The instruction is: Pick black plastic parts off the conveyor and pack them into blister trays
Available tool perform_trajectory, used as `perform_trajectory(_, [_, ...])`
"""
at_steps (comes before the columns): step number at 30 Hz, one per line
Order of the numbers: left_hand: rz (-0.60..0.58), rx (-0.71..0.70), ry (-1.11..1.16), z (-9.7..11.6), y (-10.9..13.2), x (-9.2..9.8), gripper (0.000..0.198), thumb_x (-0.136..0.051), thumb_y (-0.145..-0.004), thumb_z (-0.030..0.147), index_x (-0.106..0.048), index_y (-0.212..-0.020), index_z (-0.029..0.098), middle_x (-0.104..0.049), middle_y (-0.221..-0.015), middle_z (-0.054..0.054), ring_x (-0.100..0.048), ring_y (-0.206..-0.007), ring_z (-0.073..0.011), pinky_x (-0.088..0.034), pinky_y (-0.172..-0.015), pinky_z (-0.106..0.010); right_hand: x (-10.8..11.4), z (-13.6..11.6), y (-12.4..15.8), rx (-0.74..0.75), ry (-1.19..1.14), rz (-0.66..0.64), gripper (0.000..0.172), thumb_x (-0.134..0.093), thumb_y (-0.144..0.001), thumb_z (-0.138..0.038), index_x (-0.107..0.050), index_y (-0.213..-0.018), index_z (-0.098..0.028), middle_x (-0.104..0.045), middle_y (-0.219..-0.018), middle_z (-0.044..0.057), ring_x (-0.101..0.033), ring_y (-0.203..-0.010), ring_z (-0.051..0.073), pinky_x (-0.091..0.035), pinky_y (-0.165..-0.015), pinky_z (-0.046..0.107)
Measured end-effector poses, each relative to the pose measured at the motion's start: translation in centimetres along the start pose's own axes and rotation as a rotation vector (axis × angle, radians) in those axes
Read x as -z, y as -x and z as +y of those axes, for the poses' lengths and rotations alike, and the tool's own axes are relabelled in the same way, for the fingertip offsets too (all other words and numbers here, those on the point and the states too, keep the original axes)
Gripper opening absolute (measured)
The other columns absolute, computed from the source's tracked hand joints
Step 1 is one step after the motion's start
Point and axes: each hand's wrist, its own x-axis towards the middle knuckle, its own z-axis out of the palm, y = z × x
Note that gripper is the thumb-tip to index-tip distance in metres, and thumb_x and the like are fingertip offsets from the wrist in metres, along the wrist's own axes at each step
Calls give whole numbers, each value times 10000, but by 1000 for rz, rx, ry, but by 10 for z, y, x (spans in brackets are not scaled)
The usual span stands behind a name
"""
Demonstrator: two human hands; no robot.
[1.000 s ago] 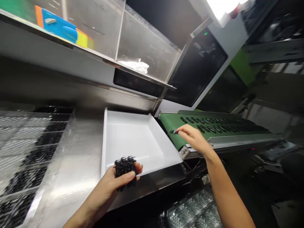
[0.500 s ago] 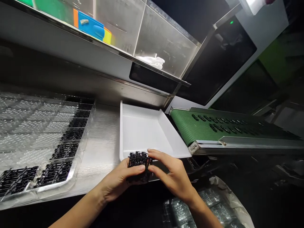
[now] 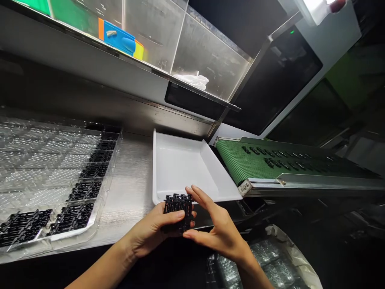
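Observation:
My left hand (image 3: pixel 153 230) is closed around a stack of small black plastic parts (image 3: pixel 177 205), held just in front of the near rim of a white tray (image 3: pixel 180 164). My right hand (image 3: pixel 215 228) rests against the right side of the stack, fingers stretched out and touching it. Both hands hover over the front edge of the steel bench (image 3: pixel 132 192). More black parts (image 3: pixel 279 154) lie in rows on the green conveyor belt (image 3: pixel 237 160) to the right of the tray.
A clear blister tray (image 3: pixel 60 176) on the left holds black parts in its right-hand column and near row. Above runs a steel shelf with clear dividers, coloured items (image 3: pixel 120 38) and a white cloth (image 3: pixel 192 80). Bagged clear trays (image 3: pixel 264 265) lie below the bench.
My right hand left the conveyor belt and came to the stack in my left hand. In the last half second its fingers shifted along the stack's right side.

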Motion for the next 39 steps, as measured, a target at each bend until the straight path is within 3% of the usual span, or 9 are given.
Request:
perform_trajectory(6, [8, 3, 35, 2, 3, -1, 290, -796, -737, 274, -746, -1005, 175, -744, -950, -85, -674, -861, -201, -524, -726, -271, -6, 0, 1, 23, -25, 8, 930, -775, -799, -301, -192, -1523, -323, -443, -1480, 92, -459, -1338, 250, -435, -1101, 400])
perform_trajectory(11, [17, -43, 77, 1, 7, 2, 291, -818, -713, 314, -753, -955, 166, -741, -922, -75, -678, -820, -179, -525, -737, -262, -15, -1, -2, 43, -107, 89, 868, -729, -844, -317, -187, -1521, -296, -458, -1467, 107, -442, -1347, 256, -420, -1111, 423])
perform_trajectory(17, [50, -68, -32, 5, 12, 10, 377, -852, -670, 314, -740, -999, 167, -744, -918, -76, -687, -846, -188, -531, -730, -255, -15, -2, -9, 31, -2, -66, 902, -753, -820, -266, -189, -1519, -354, -414, -1503, 44, -437, -1356, 223, -415, -1120, 360])
perform_trajectory(26, [164, -134, -35, 0, 19, 25, 388, -846, -669, 300, -727, -1005, 147, -755, -951, -99, -699, -840, -196, -531, -749, -289, -25, -5, -18, -24, 56, -167, 877, -699, -827, -149, -203, -1517, -368, -382, -1521, 12, -375, -1392, 219, -347, -1160, 397])
perform_trajectory(29, [177, -260, -59, -1, 31, 27, 350, -838, -676, 302, -741, -975, 146, -764, -902, -87, -702, -813, -194, -524, -764, -294, -36, -10, -21, -69, -157, -149, 793, -698, -847, -237, -268, -1497, -380, -368, -1529, 19, -383, -1384, 243, -374, -1136, 405])
perform_trajectory(31, [226, -405, -120, 1, 43, 27, 334, -832, -683, 304, -749, -972, 158, -767, -923, -84, -703, -838, -212, -524, -798, -320, -49, -13, -27, -117, -425, -31, 674, -698, -855, -345, -376, -1447, -366, -395, -1506, 43, -450, -1326, 259, -438, -1074, 387])
perform_trajectory(34, [384, -630, -250, 7, 65, 31, 291, -822, -693, 286, -758, -960, 188, -768, -981, -79, -674, -1020, -276, -489, -939, -399, -81, -18, -44, -256, -778, 129, 366, -743, -820, -358, -612, -1160, -327, -615, -1180, 34, -611, -1026, 187, -527, -877, 263])
perform_trajectory(36, [480, -741, -381, 10, 83, 38, 247, -802, -718, 269, -762, -956, 215, -767, -1016, -66, -580, -1205, -296, -334, -1112, -461, -106, -25, -58, -341, -963, 87, 264, -786, -783, -312, -638, -1001, -301, -622, -922, -9, -604, -859, 130, -511, -781, 194])
perform_trajectory(39, [594, -842, -570, 10, 109, 55, 265, -776, -755, 263, -743, -1018, 269, -733, -1152, -41, -372, -1396, -280, -63, -1205, -498, -142, -37, -81, -413, -1246, -105, 298, -818, -744, -302, -635, -977, -276, -591, -859, -24, -575, -824, 111, -482, -761, 182])
